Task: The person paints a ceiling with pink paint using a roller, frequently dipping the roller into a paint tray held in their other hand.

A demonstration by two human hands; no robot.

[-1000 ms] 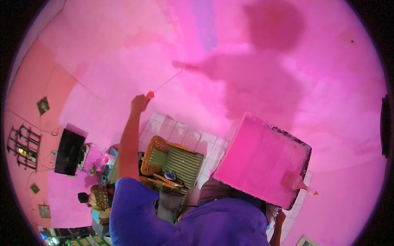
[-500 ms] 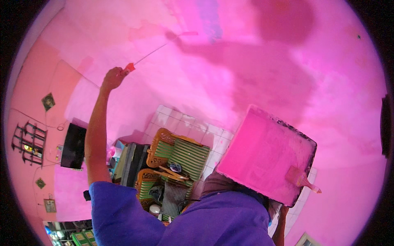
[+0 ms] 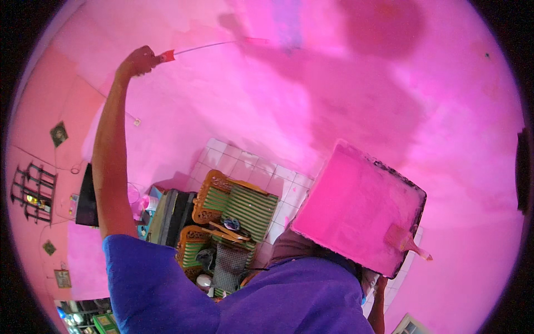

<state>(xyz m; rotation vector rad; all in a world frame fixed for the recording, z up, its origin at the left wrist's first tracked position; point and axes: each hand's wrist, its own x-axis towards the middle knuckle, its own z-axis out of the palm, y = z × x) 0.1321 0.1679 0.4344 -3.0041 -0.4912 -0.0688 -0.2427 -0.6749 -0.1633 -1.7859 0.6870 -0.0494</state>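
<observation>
My left hand [image 3: 138, 61], raised at the upper left with the arm stretched out, is closed round the handle of a paint roller [image 3: 168, 56]. The roller's thin metal rod runs rightward to a small pink head that lies against the pink wall [image 3: 267, 100] and nearly blends into it. At the lower right, my right hand [image 3: 380, 284] holds up a square paint tray [image 3: 384, 206] from below its near edge; most of its fingers are hidden by the tray. Pink paint coats the tray. A paintbrush [image 3: 400, 239] lies in it, its handle jutting past the rim.
Wooden chairs with green striped cushions [image 3: 250, 209] stand on white tiles [image 3: 281, 186] below, holding clothes and small items. A dark screen [image 3: 86, 197] and a black shelf [image 3: 34, 192] are on the left wall. My shadow falls across the wall ahead.
My left hand has moved up and to the left, and the roller's rod now lies flatter. The roller head has shifted only slightly upward. The tray stays nearly in place.
</observation>
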